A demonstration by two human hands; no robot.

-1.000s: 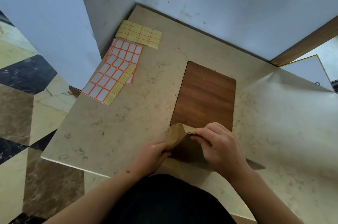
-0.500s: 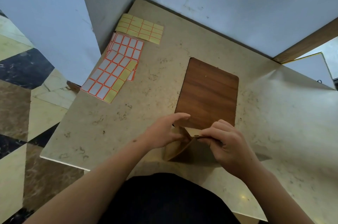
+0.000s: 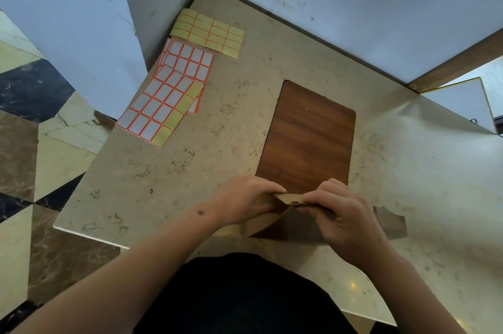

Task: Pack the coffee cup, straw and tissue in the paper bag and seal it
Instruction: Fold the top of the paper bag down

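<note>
A brown paper bag (image 3: 283, 220) stands on the beige marble table (image 3: 190, 170) right in front of me, near its front edge. Both hands pinch the bag's folded top edge. My left hand (image 3: 245, 203) grips the top at the left, fingers over the fold. My right hand (image 3: 343, 213) grips the top at the right and covers much of the bag's right side. The coffee cup, straw and tissue are not visible anywhere; the bag's inside is hidden.
A dark wooden board (image 3: 307, 137) lies flat just beyond the bag. Sheets of white-and-orange labels (image 3: 166, 99) and a yellow label sheet (image 3: 209, 32) lie at the far left by the wall corner. Blue-grey walls (image 3: 353, 6) bound the table's back. The table drops off at the left to tiled floor.
My left hand rose from the bag's lower left side to its top edge. Both hands now hold the folded top together, and the bag stands slightly farther from me.
</note>
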